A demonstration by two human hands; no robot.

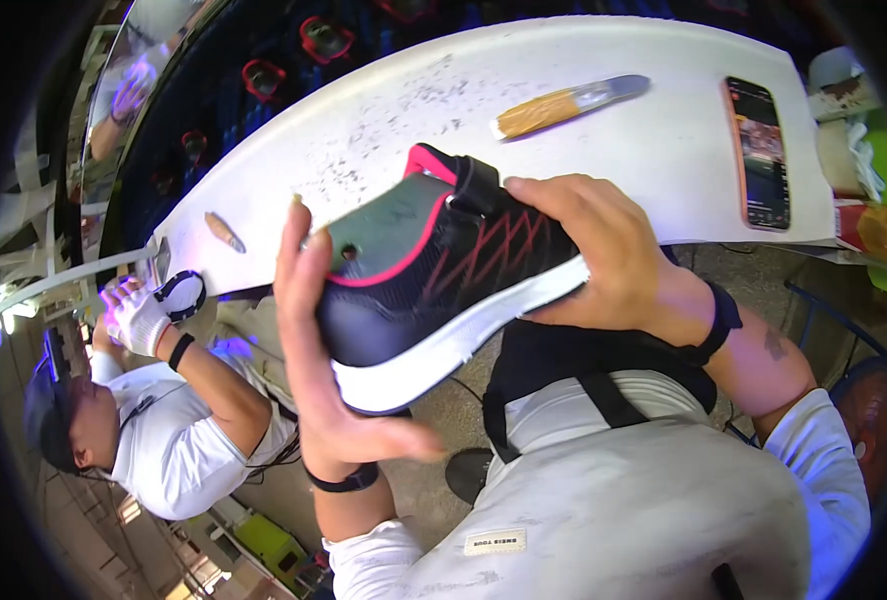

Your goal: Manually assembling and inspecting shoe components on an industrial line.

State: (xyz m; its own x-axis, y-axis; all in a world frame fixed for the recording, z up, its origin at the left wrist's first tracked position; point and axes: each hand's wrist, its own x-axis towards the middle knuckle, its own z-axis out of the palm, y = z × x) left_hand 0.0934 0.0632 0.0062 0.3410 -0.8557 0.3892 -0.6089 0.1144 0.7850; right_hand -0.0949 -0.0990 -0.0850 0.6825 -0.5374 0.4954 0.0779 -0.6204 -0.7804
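Observation:
A black sneaker (403, 310) with red criss-cross lines, pink collar trim and a white sole is held in front of me, tilted with its toe up to the right. A green shoe last (388, 232) with a dark round hole fills its opening. My right hand (603, 245) grips the toe end, thumb on the upper near the black strap and fingers under the sole. Around the heel curves my left hand (313, 350), its fingers up along the heel and its slightly blurred thumb stretched out below the sole.
A white, dark-speckled bench (423, 110) carries a brush (568, 105), a phone (758, 155) and a small brown-handled tool (223, 231). Behind it, red-trimmed shoes (325, 40) stand in a dark area. At left a co-worker (178, 420) in white gloves handles a shoe (180, 294).

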